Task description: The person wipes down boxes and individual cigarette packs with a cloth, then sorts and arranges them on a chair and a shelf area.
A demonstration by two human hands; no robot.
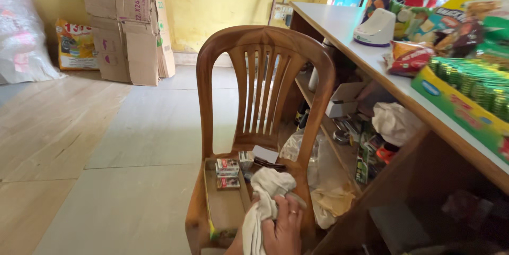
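My right hand [284,228] is at the bottom of the view, closed around a crumpled white cloth [266,191], and wears a ring. The cloth rests over the front of the seat of a brown plastic chair [265,53]. On the seat lies an open shallow cardboard box [225,210] with a few small packets [227,173] at its far end. More small items and a white card [264,153] lie behind the cloth. My left hand is out of view.
A counter [339,21] on the right carries a white device [375,29], snack packets and a green display box [466,93]. Cluttered shelves [350,122] sit under it. Flattened cartons [130,27] and sacks lean against the yellow wall across the tiled floor.
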